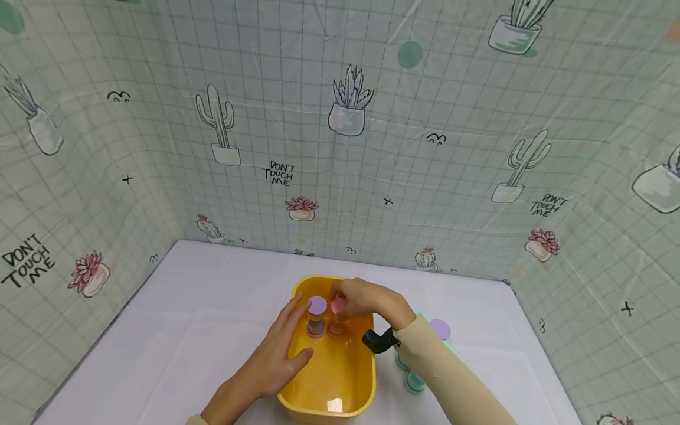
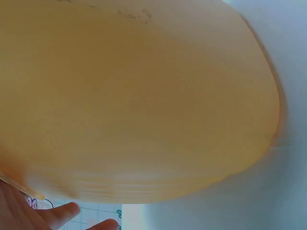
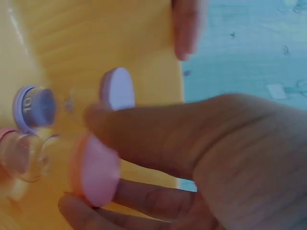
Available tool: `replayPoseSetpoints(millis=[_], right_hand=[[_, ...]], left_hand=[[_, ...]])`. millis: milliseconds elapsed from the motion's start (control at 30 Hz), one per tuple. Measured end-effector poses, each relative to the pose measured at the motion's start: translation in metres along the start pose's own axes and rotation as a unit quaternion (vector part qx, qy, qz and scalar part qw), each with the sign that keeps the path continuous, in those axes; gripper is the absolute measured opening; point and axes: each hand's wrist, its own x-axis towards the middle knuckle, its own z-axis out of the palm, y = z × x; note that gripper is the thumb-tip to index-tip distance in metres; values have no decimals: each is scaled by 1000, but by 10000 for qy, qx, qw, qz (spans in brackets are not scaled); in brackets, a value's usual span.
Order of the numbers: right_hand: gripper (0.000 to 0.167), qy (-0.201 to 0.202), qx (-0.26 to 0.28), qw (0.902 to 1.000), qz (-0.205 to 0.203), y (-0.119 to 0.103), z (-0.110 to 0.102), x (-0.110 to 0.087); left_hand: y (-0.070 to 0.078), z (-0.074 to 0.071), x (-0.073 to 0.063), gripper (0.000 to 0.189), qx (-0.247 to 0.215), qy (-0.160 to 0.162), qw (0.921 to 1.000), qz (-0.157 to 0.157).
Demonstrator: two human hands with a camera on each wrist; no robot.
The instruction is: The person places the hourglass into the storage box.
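Observation:
A yellow bin (image 1: 324, 378) holds two sand timers standing upright near its far end. The purple-capped sand timer (image 1: 317, 306) is on the left, with "10" on its base in the right wrist view. Beside it is the pink-capped sand timer (image 3: 100, 172). My right hand (image 1: 357, 296) reaches over the far right rim and pinches the pink cap between thumb and fingers. My left hand (image 1: 277, 361) lies along the bin's left rim with fingers extended, fingertips near the purple cap. In the left wrist view, the bin's outer wall (image 2: 144, 105) fills most of the picture, with fingertips at the lower left.
Right of the bin, partly hidden by my right sleeve (image 1: 451, 372), are green sand timers (image 1: 415, 382) and a purple cap (image 1: 440, 329). A white cloth covers the table (image 1: 212, 307). Cactus-printed curtains (image 1: 340, 177) enclose the back and both sides.

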Motion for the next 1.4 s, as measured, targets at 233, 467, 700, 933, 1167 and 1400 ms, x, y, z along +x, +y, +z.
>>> replayPoseSetpoints(millis=[233,467,700,933,1167,1400], right_hand=[[29,380,588,9964,-470,0,-2,-21],[47,1146,975,9841,-943,2,-7,-51],[46,1895,724,9686,-1437,23,-3,-83],[49,2450,287,9616,-1201,54,0,-115],[62,2567,137,9647,-579,92,6,-140],[82,2134,541,9754,-73,126,13,-149]], left_hand=[[1,2,1,79,-15,-39,10000,58],[0,1,0,80,15,-32,10000,71],[0,3,1,80,-79,-46,9999,52],[1,2,1,81,-58,-11,10000,39],[3,1,3,80,3,-70,10000,52],[3,1,1,81,14,-49,10000,-21]])
